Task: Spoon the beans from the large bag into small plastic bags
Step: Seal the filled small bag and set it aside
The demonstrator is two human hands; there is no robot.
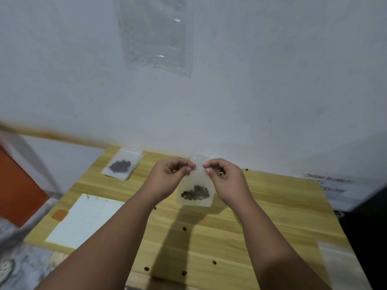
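Both hands hold the bag (195,191) by its top edge, so it hangs over the table (272,206).
The left hand (173,174) and right hand (226,176) each pinch the mouth strip between thumb and forefinger, their fingertips nearly meeting at its middle. The strip runs left to right, and the beans (195,193) pool at the bottom, straight below the fingers. Sealing would likely mean sliding both pinches outward along the strip. A second bag (121,166), filled, lies at the table's far left.

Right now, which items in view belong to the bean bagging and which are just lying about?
Job: small bag, part-filled, pinched at its top by left hand and right hand; filled bag, far left; loose beans.
Lying about: white sheet; clear bag on the wall; printed notice.
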